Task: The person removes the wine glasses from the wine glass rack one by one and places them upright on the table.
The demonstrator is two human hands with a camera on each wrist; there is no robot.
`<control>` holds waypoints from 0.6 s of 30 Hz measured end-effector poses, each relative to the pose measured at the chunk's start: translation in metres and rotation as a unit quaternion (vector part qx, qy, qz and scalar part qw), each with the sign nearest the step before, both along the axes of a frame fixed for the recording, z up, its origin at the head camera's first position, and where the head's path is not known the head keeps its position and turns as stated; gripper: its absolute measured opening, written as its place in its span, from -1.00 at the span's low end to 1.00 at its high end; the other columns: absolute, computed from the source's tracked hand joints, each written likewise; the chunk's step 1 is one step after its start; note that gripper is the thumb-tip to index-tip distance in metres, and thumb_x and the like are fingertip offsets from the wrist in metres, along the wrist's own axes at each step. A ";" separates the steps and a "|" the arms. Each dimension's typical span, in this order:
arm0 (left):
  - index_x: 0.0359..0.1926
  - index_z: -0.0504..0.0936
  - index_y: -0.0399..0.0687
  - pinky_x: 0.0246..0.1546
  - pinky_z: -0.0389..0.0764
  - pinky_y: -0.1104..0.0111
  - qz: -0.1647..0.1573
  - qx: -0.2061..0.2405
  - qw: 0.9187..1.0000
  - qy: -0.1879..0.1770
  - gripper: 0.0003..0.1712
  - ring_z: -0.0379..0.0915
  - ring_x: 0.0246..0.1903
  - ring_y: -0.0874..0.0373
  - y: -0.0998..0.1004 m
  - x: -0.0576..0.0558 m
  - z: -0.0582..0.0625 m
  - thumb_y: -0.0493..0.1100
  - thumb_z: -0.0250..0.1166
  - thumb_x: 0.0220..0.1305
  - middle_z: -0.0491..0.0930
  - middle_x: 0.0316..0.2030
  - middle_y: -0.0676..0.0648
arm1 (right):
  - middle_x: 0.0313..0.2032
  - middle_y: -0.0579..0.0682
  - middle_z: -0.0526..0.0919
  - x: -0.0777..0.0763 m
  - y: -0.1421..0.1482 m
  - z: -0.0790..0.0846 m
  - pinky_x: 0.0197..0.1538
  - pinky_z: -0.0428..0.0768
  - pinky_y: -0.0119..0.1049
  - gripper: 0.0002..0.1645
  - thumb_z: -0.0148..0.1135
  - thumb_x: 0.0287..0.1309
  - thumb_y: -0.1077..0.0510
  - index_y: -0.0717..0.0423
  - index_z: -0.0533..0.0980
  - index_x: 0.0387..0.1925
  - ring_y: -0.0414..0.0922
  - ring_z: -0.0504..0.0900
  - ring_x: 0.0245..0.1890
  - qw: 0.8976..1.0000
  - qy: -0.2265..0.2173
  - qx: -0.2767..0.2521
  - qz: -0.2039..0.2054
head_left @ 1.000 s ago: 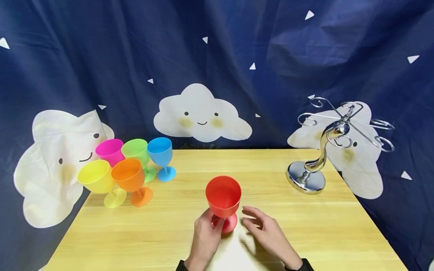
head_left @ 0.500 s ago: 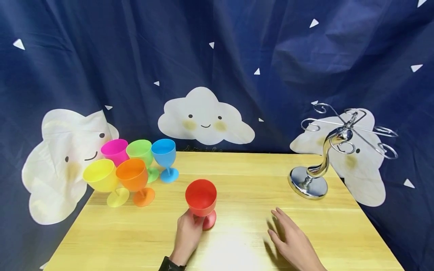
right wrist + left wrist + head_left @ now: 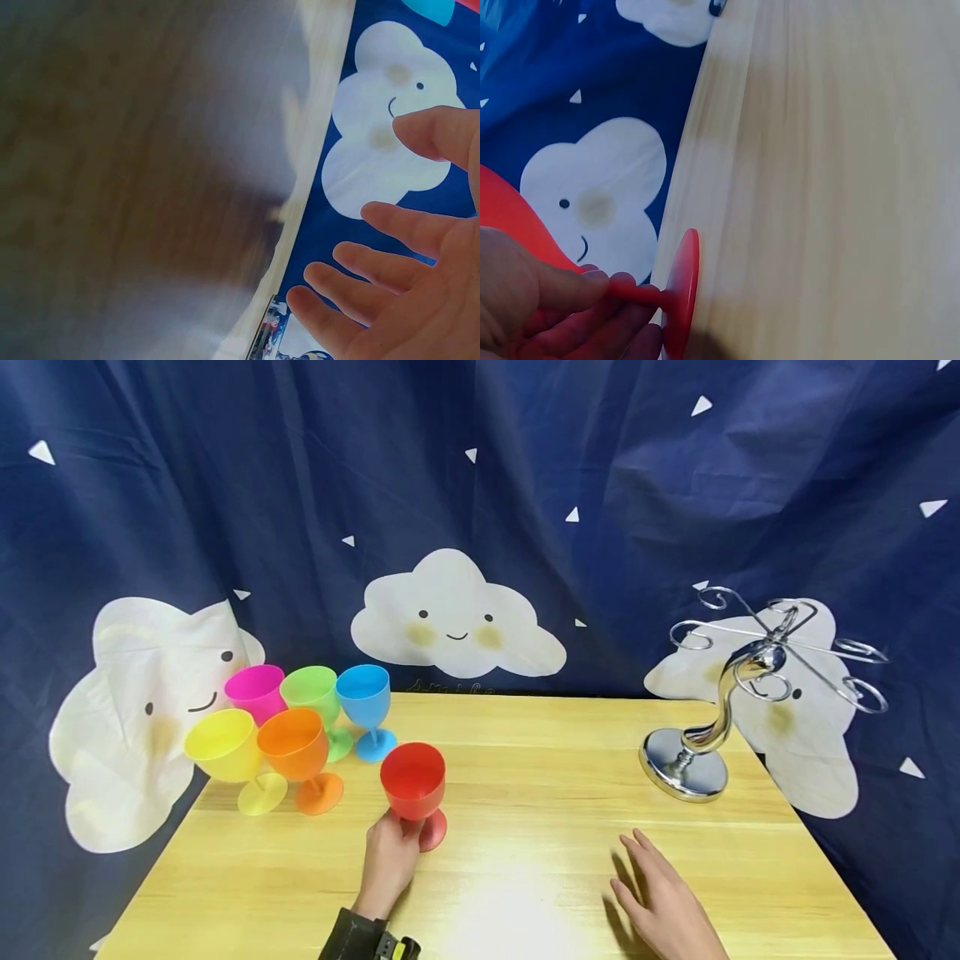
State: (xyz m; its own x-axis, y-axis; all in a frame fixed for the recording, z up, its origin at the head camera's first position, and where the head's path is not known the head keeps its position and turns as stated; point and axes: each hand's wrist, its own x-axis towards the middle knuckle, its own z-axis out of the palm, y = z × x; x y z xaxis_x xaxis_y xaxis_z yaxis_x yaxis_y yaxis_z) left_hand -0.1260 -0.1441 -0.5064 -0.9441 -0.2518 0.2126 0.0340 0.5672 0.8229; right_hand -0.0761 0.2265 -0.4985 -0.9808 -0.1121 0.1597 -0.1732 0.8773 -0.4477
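My left hand (image 3: 392, 857) grips a red plastic goblet (image 3: 413, 783) by its stem, left of the table's middle. In the left wrist view the thumb and fingers close round the stem, just above the round foot (image 3: 681, 296). The goblet is upright, its bowl facing up; whether the foot touches the table I cannot tell. My right hand (image 3: 667, 902) is at the front right, holding nothing. Its fingers (image 3: 382, 266) are spread and nearly straight in the right wrist view.
Yellow (image 3: 222, 747), orange (image 3: 294, 746), magenta (image 3: 256, 692), green (image 3: 312, 695) and blue (image 3: 364, 697) goblets stand grouped at the left. A chrome stand with curled wire arms (image 3: 776, 639) rises at the right rear of the wooden table (image 3: 525, 777). A dark blue curtain (image 3: 510, 427) hangs behind.
The red goblet has moved left in my left hand, toward the other goblets. My right hand has moved away to the right, its fingers straightening.
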 end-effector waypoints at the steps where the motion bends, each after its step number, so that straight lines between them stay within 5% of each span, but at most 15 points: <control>1: -0.15 0.70 -0.35 -0.09 0.75 -0.09 -0.002 -0.001 1.000 -0.003 -0.92 0.70 -0.21 -0.19 -0.003 -0.002 0.000 -0.38 0.38 0.39 0.76 -0.30 -0.24 | 0.47 0.39 0.48 0.000 0.000 0.000 0.19 0.67 0.37 -0.26 0.44 0.41 -0.04 0.24 0.50 0.45 0.40 0.56 0.37 1.000 -0.006 0.001 -0.001; 18: -0.01 0.66 -0.45 0.18 0.61 -0.30 0.005 -0.010 0.999 -0.047 -0.79 0.65 0.05 -0.45 -0.049 -0.035 0.002 -0.35 0.28 0.46 0.74 -0.09 -0.43 | 0.49 0.44 0.43 0.001 -0.011 0.002 0.21 0.67 0.37 -0.27 0.41 0.45 -0.04 0.26 0.48 0.46 0.44 0.54 0.37 0.999 -0.028 -0.027 0.006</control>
State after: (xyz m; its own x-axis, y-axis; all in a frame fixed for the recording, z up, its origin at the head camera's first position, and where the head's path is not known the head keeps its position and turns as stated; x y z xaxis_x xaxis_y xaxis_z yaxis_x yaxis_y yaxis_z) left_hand -0.1611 -0.1927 -0.5045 -0.9575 -0.2582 0.1282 -0.0487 0.5834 0.8107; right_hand -0.0754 0.2156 -0.4969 -0.9869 -0.1166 0.1116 -0.1573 0.8492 -0.5040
